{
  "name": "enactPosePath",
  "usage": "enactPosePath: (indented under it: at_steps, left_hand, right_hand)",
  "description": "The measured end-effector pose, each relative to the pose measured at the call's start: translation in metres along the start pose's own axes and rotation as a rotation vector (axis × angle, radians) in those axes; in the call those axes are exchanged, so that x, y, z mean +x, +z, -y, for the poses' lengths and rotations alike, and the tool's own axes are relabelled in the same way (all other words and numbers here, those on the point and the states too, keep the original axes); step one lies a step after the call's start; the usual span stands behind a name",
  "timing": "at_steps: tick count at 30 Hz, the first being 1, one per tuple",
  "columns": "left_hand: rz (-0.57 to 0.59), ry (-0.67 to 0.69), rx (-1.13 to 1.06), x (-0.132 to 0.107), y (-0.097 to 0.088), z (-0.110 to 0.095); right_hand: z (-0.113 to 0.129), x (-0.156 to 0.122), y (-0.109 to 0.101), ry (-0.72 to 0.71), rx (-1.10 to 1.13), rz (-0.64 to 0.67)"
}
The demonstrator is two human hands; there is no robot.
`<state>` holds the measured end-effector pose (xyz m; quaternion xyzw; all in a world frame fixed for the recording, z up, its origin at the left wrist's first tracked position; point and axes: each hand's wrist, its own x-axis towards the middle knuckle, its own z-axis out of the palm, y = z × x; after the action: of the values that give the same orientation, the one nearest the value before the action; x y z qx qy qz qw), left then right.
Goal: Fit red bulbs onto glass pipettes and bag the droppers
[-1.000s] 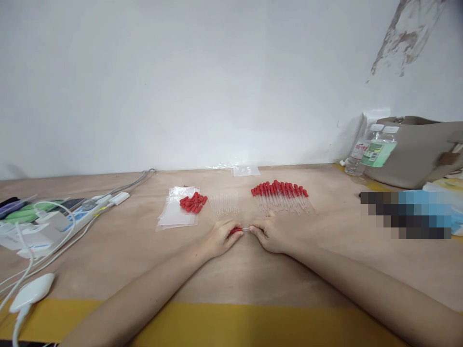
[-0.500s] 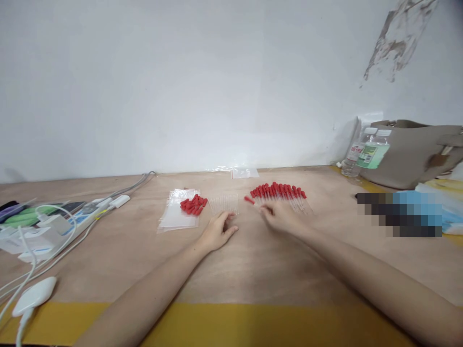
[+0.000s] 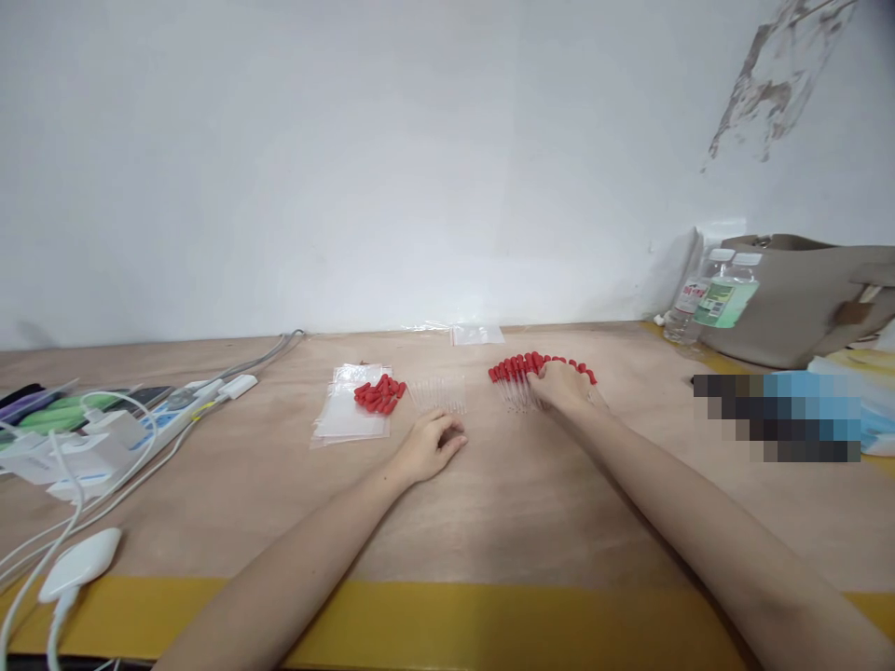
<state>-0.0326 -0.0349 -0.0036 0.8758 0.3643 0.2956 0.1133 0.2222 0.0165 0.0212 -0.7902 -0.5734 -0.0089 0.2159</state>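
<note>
Since 0.5 s ago, the right hand (image 3: 565, 390) has gone up from mid-table onto the row of clear glass droppers with red rubber bulbs (image 3: 514, 371), just right of the frame's centre, and the single dropper it carried no longer shows apart from that row. Its fingers lie bent over the right part of the row, touching the bulbs; whether they pinch 1 dropper or have let it go cannot be told, as the back of the hand hides the tips. The left hand (image 3: 432, 440) has barely shifted. Its fingers are loosely curled and empty, resting on the bare plywood table (image 3: 489, 522) just below the small batch of clear glass tubes without bulbs (image 3: 438, 395).

Left of those tubes lies the heap of loose red rubber bulbs (image 3: 379, 393), partly on a stack of flat clear plastic bags (image 3: 342, 419).

Placing a dropper well here seems to call for a light touch: lay it parallel to its neighbours, bulb toward the wall, and lift the fingers straight up so the thin glass stems do not roll or cross. The left hand sits close enough to pinch 1 bare tube without disturbing the rest.
</note>
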Motion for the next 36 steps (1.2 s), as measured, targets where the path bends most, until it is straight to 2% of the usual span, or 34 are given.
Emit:
enactPosePath:
  at_steps: [3, 6, 8, 10, 13, 16, 18, 21, 24, 31, 36]
  left_hand:
    - [-0.001, 0.003, 0.003, 0.000, 0.000, 0.001]
    - [0.002, -0.001, 0.020, 0.001, 0.001, 0.000]
    - [0.005, 0.008, 0.036, 0.000, 0.001, -0.001]
    - [-0.008, 0.018, 0.071, 0.000, 0.002, -0.002]
    - [-0.133, -0.033, 0.237, 0.001, -0.002, 0.000]
    - [-0.291, -0.170, 0.495, 0.004, -0.014, 0.010]
    - [-0.347, -0.262, 0.630, 0.006, -0.025, 0.019]
    - [-0.379, -0.380, 0.756, 0.006, -0.039, 0.033]
    - [-0.356, -0.443, 0.828, 0.004, -0.045, 0.042]
    - [-0.301, -0.377, 0.922, 0.000, -0.044, 0.048]
    - [-0.321, -0.349, 0.894, 0.003, -0.044, 0.046]
  right_hand:
    - [0.003, -0.005, 0.000, -0.046, -0.053, -0.035]
    - [0.019, -0.016, 0.001, -0.178, -0.069, -0.065]
    - [0.035, -0.025, 0.005, -0.251, -0.021, -0.017]
    - [0.054, -0.031, 0.011, -0.263, 0.030, 0.068]
    - [0.080, -0.034, 0.023, -0.225, 0.055, 0.145]
    - [0.097, -0.031, 0.030, -0.161, 0.069, 0.201]
    - [0.103, -0.028, 0.031, -0.122, 0.077, 0.232]
    - [0.107, -0.024, 0.030, -0.087, 0.088, 0.278]
    - [0.107, -0.022, 0.029, -0.072, 0.104, 0.315]
    - [0.105, -0.023, 0.029, -0.104, 0.187, 0.318]
    - [0.077, -0.033, 0.017, -0.242, 0.314, 0.241]
